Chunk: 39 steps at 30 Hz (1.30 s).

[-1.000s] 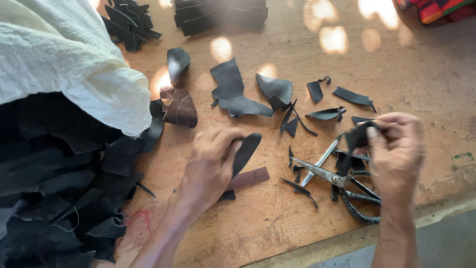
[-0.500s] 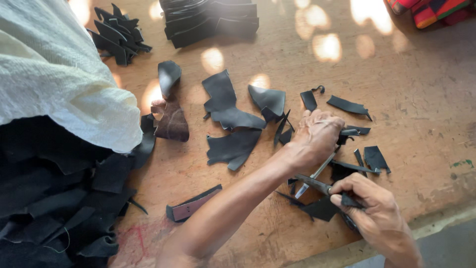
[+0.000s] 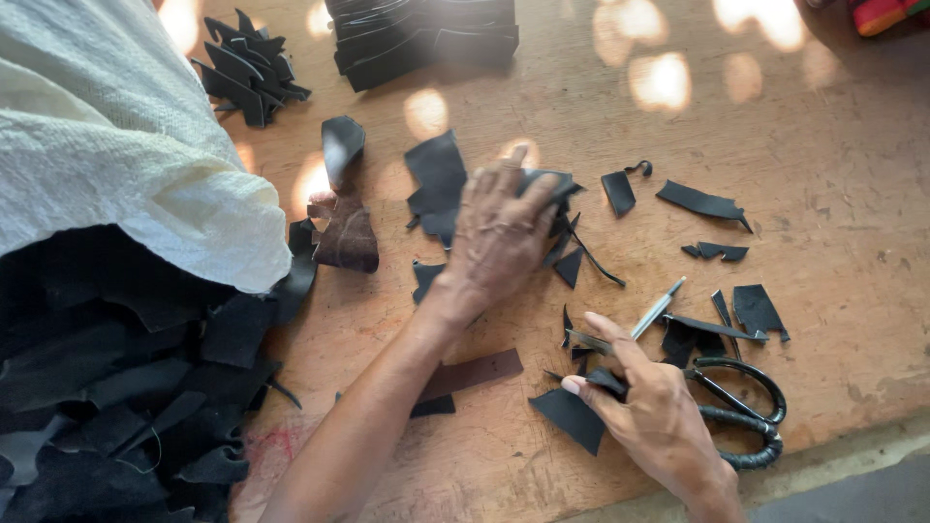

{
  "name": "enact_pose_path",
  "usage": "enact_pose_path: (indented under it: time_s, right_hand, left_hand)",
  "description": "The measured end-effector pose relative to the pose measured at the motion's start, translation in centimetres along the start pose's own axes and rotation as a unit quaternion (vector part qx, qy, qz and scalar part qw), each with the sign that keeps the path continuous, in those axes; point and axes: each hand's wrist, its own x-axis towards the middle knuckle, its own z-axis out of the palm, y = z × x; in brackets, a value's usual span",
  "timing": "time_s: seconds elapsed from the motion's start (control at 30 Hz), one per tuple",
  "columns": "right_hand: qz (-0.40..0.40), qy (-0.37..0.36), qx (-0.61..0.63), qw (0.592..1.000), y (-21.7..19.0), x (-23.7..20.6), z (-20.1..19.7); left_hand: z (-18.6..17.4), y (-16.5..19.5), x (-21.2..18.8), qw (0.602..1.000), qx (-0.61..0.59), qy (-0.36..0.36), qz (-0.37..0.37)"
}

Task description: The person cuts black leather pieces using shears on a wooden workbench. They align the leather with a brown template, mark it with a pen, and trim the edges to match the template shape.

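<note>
Our wooden surface (image 3: 833,174) carries a white sack (image 3: 116,145) spilling black leather. Our left hand (image 3: 499,232) lies open, flat on dark scraps (image 3: 441,179) mid-surface, while our right hand (image 3: 654,412) pinches a small black offcut (image 3: 572,416) beside the scissors (image 3: 736,397).

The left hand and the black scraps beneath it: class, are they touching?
Touching. The head view shows the left hand pressed flat on the black scraps, fingers spread over them on the table.

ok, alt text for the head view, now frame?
Left hand presses flat on black leather scraps on a wooden table, while right hand rests on scraps beside large scissors. A white sack spills black offcuts at left.
</note>
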Motion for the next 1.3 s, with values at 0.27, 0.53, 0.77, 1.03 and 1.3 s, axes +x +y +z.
enact_pose_path:
  time_s: [0.27, 0.53, 0.77, 1.03, 1.3]
  right_hand:
    - [0.128, 0.038, 0.038, 0.990, 0.8, -1.4, -2.7]
    - [0.041, 0.096, -0.114, 0.988, -0.2, 1.8, -3.8]
    - [0.097, -0.013, -0.249, 0.964, -6.2, 15.3, -1.7]
    - [0.052, -0.025, -0.214, 0.975, -5.8, 17.9, -1.0]
    - [0.052, 0.001, -0.171, 0.984, -3.7, 17.9, 0.3]
  left_hand:
    - [-2.9, -4.3, -1.6, 0.994, 0.060, -0.060, -0.064]
    - [-7.6, -7.5, 0.4, 0.977, 0.035, -0.086, -0.195]
    - [-9.7, -9.7, 2.6, 0.914, 0.089, -0.214, -0.332]
    - [-14.0, -12.5, 3.0, 0.948, -0.090, -0.164, -0.257]
    - [-10.9, -8.7, 2.6, 0.924, -0.307, 0.005, -0.229]
